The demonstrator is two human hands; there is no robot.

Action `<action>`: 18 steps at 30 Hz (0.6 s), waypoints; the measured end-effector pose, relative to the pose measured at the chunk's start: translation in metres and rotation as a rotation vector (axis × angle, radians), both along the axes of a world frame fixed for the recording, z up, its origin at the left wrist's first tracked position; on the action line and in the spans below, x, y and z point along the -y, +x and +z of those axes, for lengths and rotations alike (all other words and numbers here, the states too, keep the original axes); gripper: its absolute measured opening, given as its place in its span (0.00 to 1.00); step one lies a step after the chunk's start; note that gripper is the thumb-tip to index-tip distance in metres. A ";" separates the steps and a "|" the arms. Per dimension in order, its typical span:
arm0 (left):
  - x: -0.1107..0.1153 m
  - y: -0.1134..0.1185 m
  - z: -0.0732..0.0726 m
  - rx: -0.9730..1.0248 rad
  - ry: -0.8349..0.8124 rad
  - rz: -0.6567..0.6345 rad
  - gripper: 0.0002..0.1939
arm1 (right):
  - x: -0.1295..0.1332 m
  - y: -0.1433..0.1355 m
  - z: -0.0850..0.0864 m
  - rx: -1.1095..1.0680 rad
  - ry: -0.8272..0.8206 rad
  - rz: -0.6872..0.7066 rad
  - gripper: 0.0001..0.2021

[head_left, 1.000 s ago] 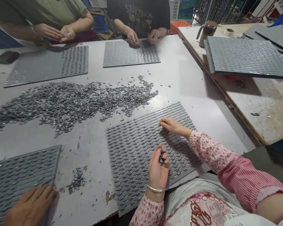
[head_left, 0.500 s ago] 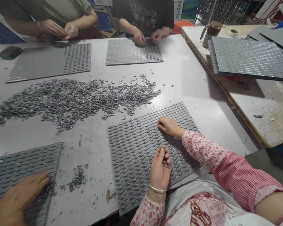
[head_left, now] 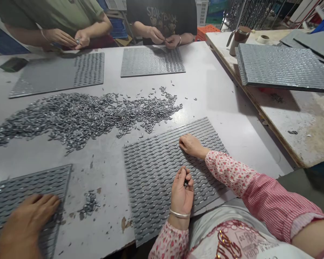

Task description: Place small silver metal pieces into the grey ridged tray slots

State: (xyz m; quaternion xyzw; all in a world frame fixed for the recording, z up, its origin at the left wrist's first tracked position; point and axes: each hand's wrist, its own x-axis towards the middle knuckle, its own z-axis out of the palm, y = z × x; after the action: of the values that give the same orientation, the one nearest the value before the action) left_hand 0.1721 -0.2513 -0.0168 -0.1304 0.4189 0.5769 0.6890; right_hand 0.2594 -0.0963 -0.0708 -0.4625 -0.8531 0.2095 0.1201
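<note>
A grey ridged board (head_left: pixel 156 172) lies at an angle on the white table in front of me, rows of small oval pieces covering most of it. My right hand (head_left: pixel 190 145) rests on its upper part, fingers pinched together; whatever is between the fingertips is hidden. Nearer to me, my left hand (head_left: pixel 183 192) is palm up above the board, its fingers curled round some small dark pieces. A long heap of loose grey oval pieces (head_left: pixel 83 117) spreads over the table beyond the board.
Another person's hand (head_left: pixel 29 219) is on a board (head_left: pixel 24 183) at lower left. Two people work across the table at boards (head_left: pixel 89 70) (head_left: pixel 151 63). Stacked boards (head_left: pixel 283 66) and a brown-lidded cup (head_left: pixel 240 37) stand on the side table (head_left: pixel 310 118).
Across the table, the dark-shirted person's hands have lifted off their board and come together. The hand at lower left has shifted slightly. My own hands hold nearly the same positions.
</note>
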 end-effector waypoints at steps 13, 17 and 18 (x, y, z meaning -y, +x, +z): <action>-0.007 0.004 0.001 0.033 0.035 0.038 0.03 | 0.060 0.037 0.047 -0.815 -0.863 0.186 0.11; -0.008 0.003 0.006 0.058 -0.002 -0.022 0.07 | 0.036 0.038 0.037 -0.858 -0.712 -0.010 0.07; -0.007 0.003 0.007 0.054 -0.002 -0.033 0.07 | 0.026 0.039 0.034 -0.779 -0.611 -0.056 0.06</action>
State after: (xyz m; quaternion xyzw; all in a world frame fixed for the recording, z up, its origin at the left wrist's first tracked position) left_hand 0.1746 -0.2440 -0.0099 -0.1395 0.4028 0.5612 0.7094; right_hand 0.2981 -0.1222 -0.0365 -0.3868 -0.6317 0.6038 0.2946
